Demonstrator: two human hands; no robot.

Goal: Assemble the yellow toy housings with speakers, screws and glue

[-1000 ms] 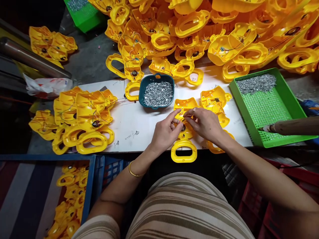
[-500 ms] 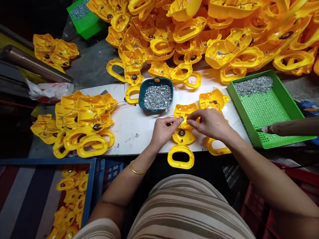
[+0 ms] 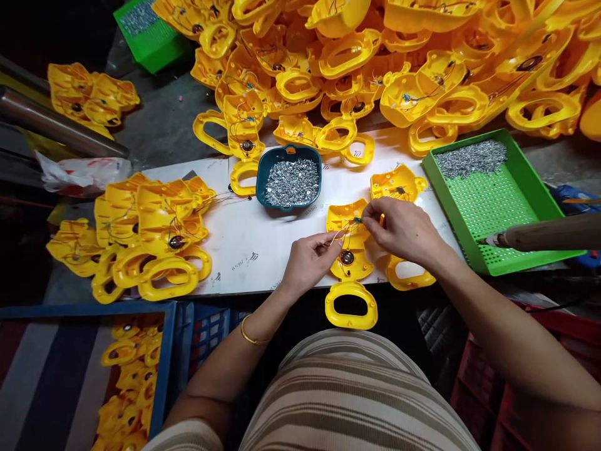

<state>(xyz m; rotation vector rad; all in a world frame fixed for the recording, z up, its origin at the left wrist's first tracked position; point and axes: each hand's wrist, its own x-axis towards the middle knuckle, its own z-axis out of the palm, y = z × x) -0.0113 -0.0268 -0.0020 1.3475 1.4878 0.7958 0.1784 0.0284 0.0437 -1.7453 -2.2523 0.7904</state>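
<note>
In front of me lies a yellow plastic shell half [image 3: 350, 268], its hollow side up and its looped handle hanging past the table edge. A round speaker [image 3: 347, 257] sits inside it. Thin wires [image 3: 339, 234] are pinched in my left hand [image 3: 315, 255], over the shell's left side. My right hand [image 3: 393, 227] closes its fingertips on a small green circuit board [image 3: 357, 220] above the shell's upper part. Partly behind my right hand is another yellow shell half [image 3: 394, 183].
A dark teal bowl of screws [image 3: 260, 181] stands left of the shell. On the right is a green perforated tray [image 3: 493, 207] with screws, a screwdriver-like tool [image 3: 539, 235] over it. Yellow shells pile up behind and stack [image 3: 154, 213] at left. A blue crate [image 3: 169, 369] stands below.
The circuit board has passed from my left fingertips to my right. My left hand has drawn slightly lower and now holds the wires. The shell has turned a little.
</note>
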